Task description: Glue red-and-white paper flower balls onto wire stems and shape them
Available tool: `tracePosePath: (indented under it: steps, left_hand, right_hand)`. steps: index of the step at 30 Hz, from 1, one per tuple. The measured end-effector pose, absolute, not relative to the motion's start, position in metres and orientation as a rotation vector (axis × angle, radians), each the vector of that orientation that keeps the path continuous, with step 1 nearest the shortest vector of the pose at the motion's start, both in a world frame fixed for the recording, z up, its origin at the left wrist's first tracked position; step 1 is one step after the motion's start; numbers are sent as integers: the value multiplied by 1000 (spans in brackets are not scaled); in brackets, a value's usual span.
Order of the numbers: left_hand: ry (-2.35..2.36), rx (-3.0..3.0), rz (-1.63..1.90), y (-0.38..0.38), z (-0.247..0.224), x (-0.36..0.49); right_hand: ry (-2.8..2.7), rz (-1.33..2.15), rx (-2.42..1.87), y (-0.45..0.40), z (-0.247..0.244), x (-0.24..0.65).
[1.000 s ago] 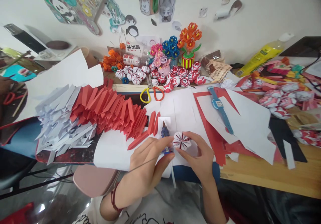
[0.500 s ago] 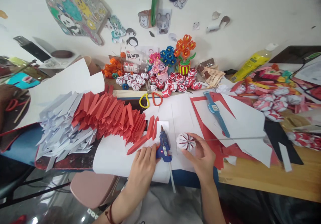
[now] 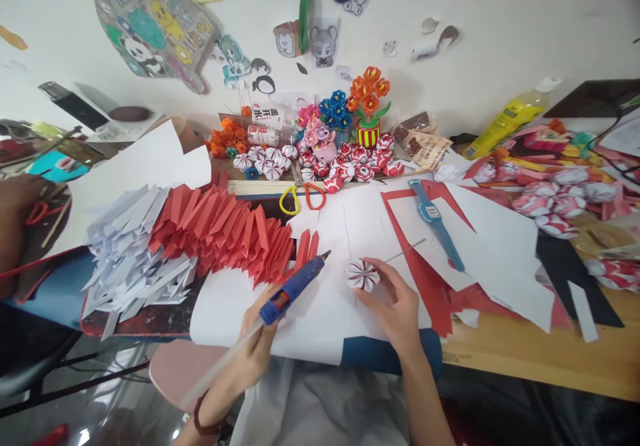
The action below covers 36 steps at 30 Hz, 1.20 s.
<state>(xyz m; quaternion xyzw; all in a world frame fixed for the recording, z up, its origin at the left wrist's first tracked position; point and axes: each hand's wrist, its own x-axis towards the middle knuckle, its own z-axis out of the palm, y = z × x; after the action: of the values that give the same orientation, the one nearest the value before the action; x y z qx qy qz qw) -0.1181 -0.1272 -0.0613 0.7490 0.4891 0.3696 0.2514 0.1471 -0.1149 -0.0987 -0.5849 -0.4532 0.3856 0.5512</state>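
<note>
My left hand [image 3: 257, 343] is closed around a blue hot glue gun [image 3: 293, 293], its nozzle pointing up and right. A glue stick [image 3: 225, 363] sticks out of the gun's back end. Between the fingers of my right hand [image 3: 397, 306] is a round folded-paper flower [image 3: 363, 276], white with dark red creases. The nozzle is left of the flower, apart from it. A thin stick or wire [image 3: 407, 251] runs up and right behind my right hand; I cannot tell whether it joins the flower. White paper [image 3: 320, 326] lies under both hands.
Folded red strips [image 3: 220, 233] and white strips [image 3: 140, 259] are heaped at left. Scissors [image 3: 303, 198] lie behind the gun. Finished paper balls [image 3: 350, 163] line the back. A blue watch [image 3: 435, 223] rests on paper at right. Another person's hand [image 3: 20, 209] is at far left.
My left hand has picked the glue gun up off the paper and tilted it toward the flower. My right hand has shifted slightly left with the flower, which has turned a little.
</note>
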Motion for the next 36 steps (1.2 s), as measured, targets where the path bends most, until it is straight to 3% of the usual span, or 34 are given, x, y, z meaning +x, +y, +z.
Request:
tracePosePath:
  steps: [3,9,14,26,36]
  left_hand:
    - [1271,2069,880,-127,-67,-120]
    - [1296,2067,1028,-126,-70,-111]
    - [1237,2249,830,-118,-61,-92]
    - [1454,1540,880,-139,-83,-89]
    - [1026,1386,772,-139,-60,-111]
  right_hand:
    - [-1086,915,-1393,-115,-97,147]
    - [-1028,880,-1431,-117,-96,147]
    - [-907,779,-1450,-120,-95,148]
    - [-887,855,-1484,-144,-91,159]
    - [-1069,1032,-1432,-131,-89,153]
